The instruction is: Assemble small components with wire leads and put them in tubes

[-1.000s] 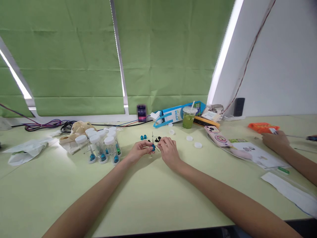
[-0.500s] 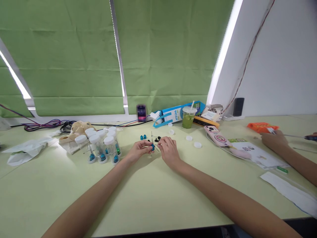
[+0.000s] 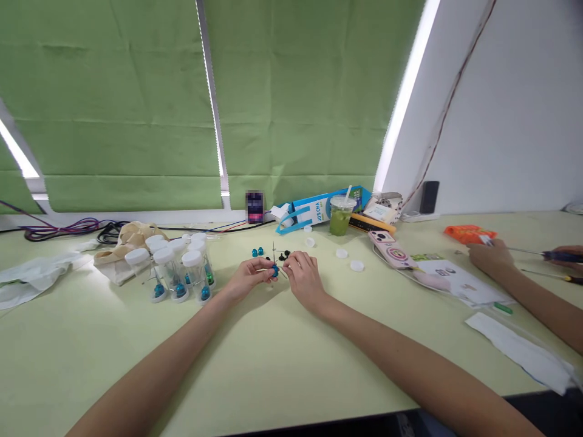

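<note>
Blue pc (image 3: 275, 271) btwn L fingers (image 3: 264, 277)

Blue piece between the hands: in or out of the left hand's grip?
In: the left hand pinches the blue piece at its fingertips; a thin rod rises above it.

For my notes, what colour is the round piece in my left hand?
The round piece in your left hand is blue, seen in the head view.
</note>
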A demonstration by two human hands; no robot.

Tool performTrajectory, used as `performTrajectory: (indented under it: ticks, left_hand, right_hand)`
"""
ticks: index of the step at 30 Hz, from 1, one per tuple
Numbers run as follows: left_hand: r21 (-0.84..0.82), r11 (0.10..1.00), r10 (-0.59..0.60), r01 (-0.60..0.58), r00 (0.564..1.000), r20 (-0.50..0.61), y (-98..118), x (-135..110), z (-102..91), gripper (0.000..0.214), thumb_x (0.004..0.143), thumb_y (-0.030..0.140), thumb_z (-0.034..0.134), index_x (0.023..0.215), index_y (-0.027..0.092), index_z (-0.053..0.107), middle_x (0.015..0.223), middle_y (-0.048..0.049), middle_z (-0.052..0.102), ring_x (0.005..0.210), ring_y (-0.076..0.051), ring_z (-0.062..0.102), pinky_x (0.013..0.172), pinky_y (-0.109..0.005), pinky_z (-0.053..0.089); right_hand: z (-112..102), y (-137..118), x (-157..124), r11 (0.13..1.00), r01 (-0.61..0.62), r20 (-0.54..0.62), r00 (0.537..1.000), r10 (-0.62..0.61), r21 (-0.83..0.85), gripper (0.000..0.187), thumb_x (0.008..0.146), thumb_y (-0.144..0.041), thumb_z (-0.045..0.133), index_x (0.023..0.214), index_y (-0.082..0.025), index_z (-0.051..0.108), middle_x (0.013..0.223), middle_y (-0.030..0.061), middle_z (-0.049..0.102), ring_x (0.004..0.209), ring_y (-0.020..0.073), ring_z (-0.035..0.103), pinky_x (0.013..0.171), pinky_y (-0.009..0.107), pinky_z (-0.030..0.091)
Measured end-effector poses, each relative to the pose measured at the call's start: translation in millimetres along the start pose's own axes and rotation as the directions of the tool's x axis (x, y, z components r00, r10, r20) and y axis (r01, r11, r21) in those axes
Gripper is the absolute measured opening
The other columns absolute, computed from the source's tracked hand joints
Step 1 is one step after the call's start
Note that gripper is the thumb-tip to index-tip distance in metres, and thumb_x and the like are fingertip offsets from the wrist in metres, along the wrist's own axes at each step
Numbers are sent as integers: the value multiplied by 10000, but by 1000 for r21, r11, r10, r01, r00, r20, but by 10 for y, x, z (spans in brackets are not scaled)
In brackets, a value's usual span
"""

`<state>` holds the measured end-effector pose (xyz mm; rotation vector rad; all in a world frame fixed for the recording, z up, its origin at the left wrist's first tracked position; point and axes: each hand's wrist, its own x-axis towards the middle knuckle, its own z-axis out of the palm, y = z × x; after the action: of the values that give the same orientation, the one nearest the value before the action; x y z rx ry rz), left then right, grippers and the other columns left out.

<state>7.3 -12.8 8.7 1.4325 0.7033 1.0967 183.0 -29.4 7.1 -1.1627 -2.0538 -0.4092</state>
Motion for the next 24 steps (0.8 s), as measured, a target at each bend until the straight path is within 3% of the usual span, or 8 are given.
performTrajectory:
  ticks: [24]
  left_hand:
    - [23,1000,-10,9,999,36,-33,10,-21,216,674,255,689,860,154,641,828,-37,654,695,-152,620,656,-274,455]
  right_hand:
    - [13,14,-7,999,16,20,1000,-15,-40,129,894,-181,401,855,-175,524,928,58,525,865,180,443,734,299,279]
